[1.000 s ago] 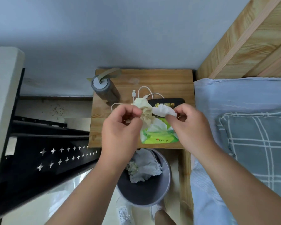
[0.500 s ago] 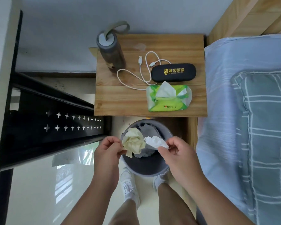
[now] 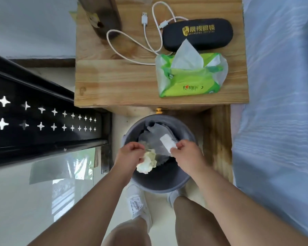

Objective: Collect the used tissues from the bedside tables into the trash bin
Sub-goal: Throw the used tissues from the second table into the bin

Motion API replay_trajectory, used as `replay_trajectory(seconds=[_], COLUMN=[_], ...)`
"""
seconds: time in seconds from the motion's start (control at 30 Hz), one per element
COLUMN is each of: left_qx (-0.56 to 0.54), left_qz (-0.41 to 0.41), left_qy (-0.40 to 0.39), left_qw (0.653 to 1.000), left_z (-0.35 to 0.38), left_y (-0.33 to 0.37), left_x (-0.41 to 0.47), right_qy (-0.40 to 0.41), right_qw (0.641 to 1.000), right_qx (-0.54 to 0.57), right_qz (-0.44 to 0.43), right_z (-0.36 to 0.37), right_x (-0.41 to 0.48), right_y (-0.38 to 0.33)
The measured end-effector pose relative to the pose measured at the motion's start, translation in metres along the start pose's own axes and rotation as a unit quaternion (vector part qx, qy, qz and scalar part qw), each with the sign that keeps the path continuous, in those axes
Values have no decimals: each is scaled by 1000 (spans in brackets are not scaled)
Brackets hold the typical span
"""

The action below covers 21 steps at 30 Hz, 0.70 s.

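**Item 1.** Left hand (image 3: 130, 153): recorded as curled, with a crumpled cream-yellow tissue wad (image 3: 147, 163) pinched at its fingertips. The wad was held just to the inner side of this hand, above the mouth of the round grey plastic trash bin (image 3: 160, 189) and close to the bin's near-left rim.

**Item 2.** Right hand (image 3: 187, 155): recorded as closed in a pinch on a flattened white tissue strip (image 3: 167, 142). The strip was held just beyond this hand's fingertips, above the bin's interior, over grey crumpled paper (image 3: 155, 134) already lodged inside.

**Hazards, as judged.** The wad could be lost over the rim to the floor if released where held, since it was sited nearer the bin's edge than its centre. The strip, being light and flat, could be carried sideways in falling, or be left clinging to the fingers. Neither tissue was yet let go.

**Orientation.** The strip's long axis was laid diagonally. Its free end was pointed away from the right hand, toward the wooden desk (image 3: 123, 82) and slightly toward the left hand. The wad was noted as lumpy and only slightly elongated, extended from the left fingers back toward the person; no distinct pointing end could be told.

**Beyond both hands.** A green plastic tissue pack (image 3: 190, 77) was recorded on the desk.
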<state>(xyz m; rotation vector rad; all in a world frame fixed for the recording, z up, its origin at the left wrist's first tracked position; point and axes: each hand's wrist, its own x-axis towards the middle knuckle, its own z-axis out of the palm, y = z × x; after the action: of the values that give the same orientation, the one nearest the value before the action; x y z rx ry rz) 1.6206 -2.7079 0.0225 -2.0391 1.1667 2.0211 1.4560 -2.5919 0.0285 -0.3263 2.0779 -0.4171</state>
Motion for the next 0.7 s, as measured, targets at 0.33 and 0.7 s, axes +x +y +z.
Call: replay_trajectory(seconds=[0.33, 0.7], left_qx=[140, 229], left_qz=[15, 145], left_qy=[-21, 171], left_qw=[990, 947], left_z=[9, -40], left_y=[-2, 15], left_x=[12, 2], right_qy=[-27, 201], right_qw=[998, 976], right_qx=[49, 74], right_qz=[37, 42], right_z=[7, -19], right_x=[21, 1], right_y=[14, 26])
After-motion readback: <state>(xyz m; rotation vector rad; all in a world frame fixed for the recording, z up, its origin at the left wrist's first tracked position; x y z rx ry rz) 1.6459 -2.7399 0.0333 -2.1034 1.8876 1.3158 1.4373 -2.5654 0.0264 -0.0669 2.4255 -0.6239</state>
